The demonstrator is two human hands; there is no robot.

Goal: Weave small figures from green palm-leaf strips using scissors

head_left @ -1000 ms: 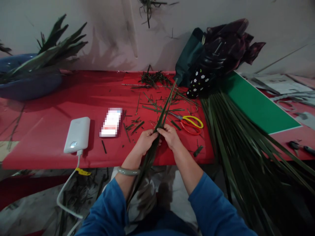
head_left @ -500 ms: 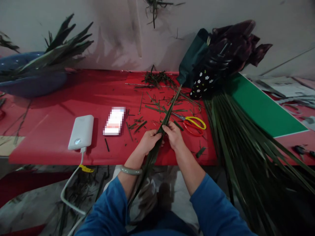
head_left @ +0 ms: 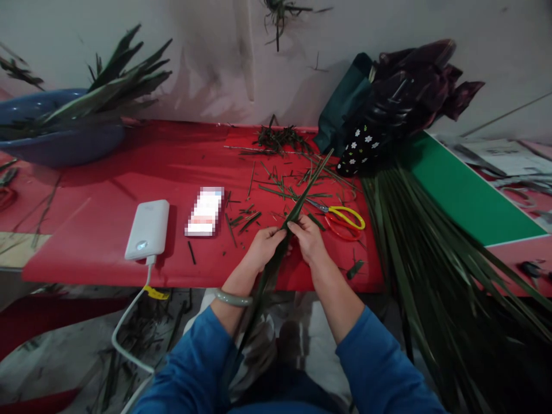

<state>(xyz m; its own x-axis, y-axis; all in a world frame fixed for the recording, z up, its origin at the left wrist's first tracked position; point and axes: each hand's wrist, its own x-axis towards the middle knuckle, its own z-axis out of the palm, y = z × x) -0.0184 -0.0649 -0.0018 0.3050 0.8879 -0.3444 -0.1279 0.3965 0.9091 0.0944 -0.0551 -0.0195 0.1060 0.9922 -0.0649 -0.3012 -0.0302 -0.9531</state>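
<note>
red cloth (head_left: 107,230) covers the table, littered with green leaf trimmings (head_left: 280,138); a pale, stained wall (head_left: 207,57) stands behind. blue basin (head_left: 56,141) of leaves at far left, green board (head_left: 461,195) at right, bundle of long leaves (head_left: 431,259) draping over the edge. white power bank (head_left: 148,229), cabled, lies beside a phone (head_left: 205,211); its screen is blurred, nothing legible. scissors (head_left: 342,218) lie just beside the right hand (head_left: 309,240). left hand (head_left: 264,247) and right hand both pinch a long leaf strip (head_left: 308,187) above the table's near edge, tip slanting toward the wall
</note>
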